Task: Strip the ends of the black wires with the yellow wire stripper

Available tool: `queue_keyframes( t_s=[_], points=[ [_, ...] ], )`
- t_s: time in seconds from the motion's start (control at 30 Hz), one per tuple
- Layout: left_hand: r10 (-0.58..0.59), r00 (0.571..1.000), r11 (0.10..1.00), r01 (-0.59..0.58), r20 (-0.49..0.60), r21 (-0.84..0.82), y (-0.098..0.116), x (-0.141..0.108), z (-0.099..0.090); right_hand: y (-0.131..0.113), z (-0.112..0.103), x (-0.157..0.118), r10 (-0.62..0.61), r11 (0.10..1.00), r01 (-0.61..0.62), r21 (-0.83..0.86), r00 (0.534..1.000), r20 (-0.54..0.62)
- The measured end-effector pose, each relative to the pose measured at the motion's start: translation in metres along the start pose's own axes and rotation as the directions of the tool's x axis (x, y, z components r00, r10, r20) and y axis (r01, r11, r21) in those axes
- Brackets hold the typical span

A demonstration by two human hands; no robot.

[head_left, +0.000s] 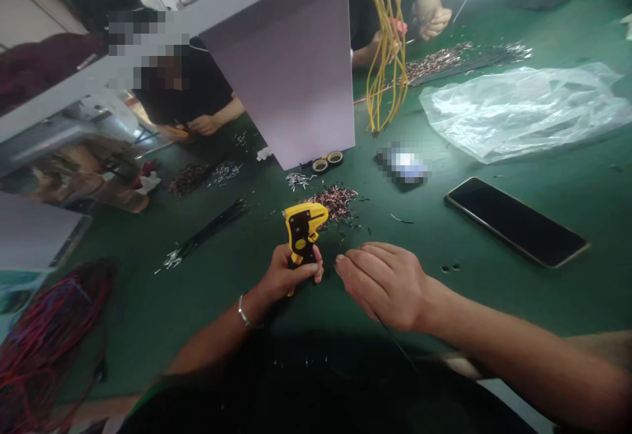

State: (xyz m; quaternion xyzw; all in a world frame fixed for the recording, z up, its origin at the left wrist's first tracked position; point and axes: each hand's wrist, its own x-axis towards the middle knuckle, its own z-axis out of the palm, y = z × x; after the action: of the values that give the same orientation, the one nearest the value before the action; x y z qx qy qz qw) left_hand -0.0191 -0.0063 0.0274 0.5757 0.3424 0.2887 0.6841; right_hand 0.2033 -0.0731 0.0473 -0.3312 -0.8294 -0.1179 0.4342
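Observation:
My left hand (pixel 291 271) is wrapped round the handle of a yellow and black wire stripper (pixel 300 228), its jaw end pointing right and away from me. Close by on the right, my right hand (pixel 382 282) is closed, its fingertips pinched together. A thin black wire (pixel 397 345) trails from under that palm toward my lap; the pinched end is hidden by the fingers. Just beyond the stripper lies a heap of short copper and black wire scraps (pixel 338 202). A bundle of black wires (pixel 210 230) with bright ends rests to the left.
A phone (pixel 516 222) lies on the green table (pixel 474 315) at right, below a clear plastic bag (pixel 528 108). Tape rolls (pixel 328 161) sit by a pale divider panel (pixel 296 72). Red and blue wires (pixel 54 335) are piled at left. Co-workers' hands show beyond, one near yellow wires (pixel 382 58).

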Motion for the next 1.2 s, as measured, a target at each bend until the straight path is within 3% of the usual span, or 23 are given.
queue_keyframes(
  t_s=[0.47, 0.63, 0.7, 0.73, 0.8, 0.83, 0.87, 0.93, 1.03, 1.2],
  points=[
    [-0.046, 0.983, 0.998, 0.052, -0.177, 0.029, -0.007, 0.000, 0.004, 0.000, -0.002, 0.007, -0.017, 0.998, 0.018, 0.060, 1.000, -0.019],
    [-0.066, 0.994, 0.995, 0.060, -0.084, -0.078, -0.004, 0.002, 0.005, 0.001, -0.003, 0.013, 0.185, 0.946, -0.146, 0.291, 0.977, -0.111],
    [-0.053, 0.998, 0.981, 0.047, -0.031, -0.186, -0.001, 0.003, 0.005, 0.004, -0.005, 0.015, 0.380, 0.854, -0.296, 0.428, 0.917, -0.123],
    [-0.049, 0.999, 0.970, 0.049, 0.002, -0.239, 0.001, 0.003, 0.005, 0.006, -0.005, 0.015, 0.509, 0.768, -0.402, 0.499, 0.856, -0.093],
    [-0.059, 0.994, 0.941, 0.085, 0.089, -0.326, 0.004, 0.004, 0.004, 0.012, -0.007, 0.016, 0.743, 0.492, -0.593, 0.637, 0.668, 0.048],
    [-0.066, 0.989, 0.928, 0.110, 0.134, -0.357, 0.005, 0.004, 0.003, 0.015, -0.007, 0.017, 0.819, 0.320, -0.641, 0.697, 0.558, 0.138],
    [-0.074, 0.981, 0.916, 0.138, 0.179, -0.378, 0.006, 0.004, 0.002, 0.018, -0.008, 0.018, 0.850, 0.159, -0.636, 0.755, 0.477, 0.223],
    [-0.075, 0.963, 0.900, 0.177, 0.260, -0.397, 0.007, 0.004, 0.000, 0.025, -0.008, 0.020, 0.857, -0.071, -0.576, 0.814, 0.382, 0.345],
    [-0.075, 0.922, 0.885, 0.237, 0.379, -0.401, 0.006, 0.003, 0.000, 0.033, -0.007, 0.022, 0.836, -0.247, -0.515, 0.821, 0.315, 0.449],
    [-0.047, 0.883, 0.870, 0.266, 0.468, -0.415, 0.006, 0.002, 0.003, 0.036, -0.006, 0.021, 0.807, -0.349, -0.485, 0.802, 0.280, 0.520]
  ],
)
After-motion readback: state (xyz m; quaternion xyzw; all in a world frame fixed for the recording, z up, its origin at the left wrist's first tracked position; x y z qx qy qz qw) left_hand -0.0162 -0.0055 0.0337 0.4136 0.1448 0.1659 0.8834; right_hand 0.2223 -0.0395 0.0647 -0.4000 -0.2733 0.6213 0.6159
